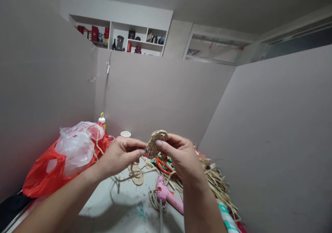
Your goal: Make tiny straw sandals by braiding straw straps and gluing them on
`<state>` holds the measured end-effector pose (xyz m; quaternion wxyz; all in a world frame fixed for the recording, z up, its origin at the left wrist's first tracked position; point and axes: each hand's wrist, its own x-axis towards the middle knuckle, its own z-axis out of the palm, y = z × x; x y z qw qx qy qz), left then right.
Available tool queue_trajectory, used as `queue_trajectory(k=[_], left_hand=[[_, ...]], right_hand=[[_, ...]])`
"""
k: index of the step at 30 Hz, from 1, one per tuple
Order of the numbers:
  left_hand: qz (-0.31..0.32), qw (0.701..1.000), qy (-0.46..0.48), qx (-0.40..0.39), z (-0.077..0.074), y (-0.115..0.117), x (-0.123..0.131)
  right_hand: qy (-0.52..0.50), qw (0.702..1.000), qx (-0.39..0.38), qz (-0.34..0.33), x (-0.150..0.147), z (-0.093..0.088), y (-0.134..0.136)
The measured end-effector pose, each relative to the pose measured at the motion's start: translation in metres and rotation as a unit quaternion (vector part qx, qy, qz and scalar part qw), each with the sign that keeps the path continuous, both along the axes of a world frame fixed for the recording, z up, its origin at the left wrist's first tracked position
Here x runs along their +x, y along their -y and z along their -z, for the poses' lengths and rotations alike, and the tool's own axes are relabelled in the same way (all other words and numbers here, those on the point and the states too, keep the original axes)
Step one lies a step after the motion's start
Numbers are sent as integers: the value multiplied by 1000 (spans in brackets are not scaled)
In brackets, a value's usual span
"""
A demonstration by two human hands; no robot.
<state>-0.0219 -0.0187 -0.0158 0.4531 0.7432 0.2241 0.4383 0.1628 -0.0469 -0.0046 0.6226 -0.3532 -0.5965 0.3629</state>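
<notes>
A small oval piece of braided straw (155, 146) is held up above the table between both hands. My right hand (181, 155) grips its right side, thumb across the near face and fingers behind. At the piece's left edge my left hand (123, 153) pinches with thumb and index finger; whether it holds the rim or a loose strand there I cannot make out. Below, a second oval braided straw piece (136, 175) lies on the table with a cord trailing from it. The pink glue gun (166, 193) lies under my right hand, a glue stick at its end.
Red and clear plastic bags (75, 153) are heaped at the left. A white cup (126, 134) and a yellow-and-white bottle (102, 120) stand at the back. Loose straw (216, 181) and orange-handled scissors (164, 166) lie on the right. Grey partitions (160, 94) enclose the stained white table (103, 208).
</notes>
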Motion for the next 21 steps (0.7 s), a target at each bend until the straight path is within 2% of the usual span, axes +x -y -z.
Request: queue_trajectory(k=[4,6,13,16,21], left_hand=[[-51,997,-10,54,2,4,3],[-51,997,-17,57,2,4,4],[10,998,35,-43,8,1,10],[5,995,70,-75,13,-1,15],[-22,992,103,-74,15,1,21]], right_hand=[[-55,998,8,3,-1,2,-2],[-89,996,9,1,-1,2,-4],[-154,988,10,28,-1,1,-5],[-174,984,20,42,-6,-1,-3],[-209,976,31,57,-14,-2,-3]])
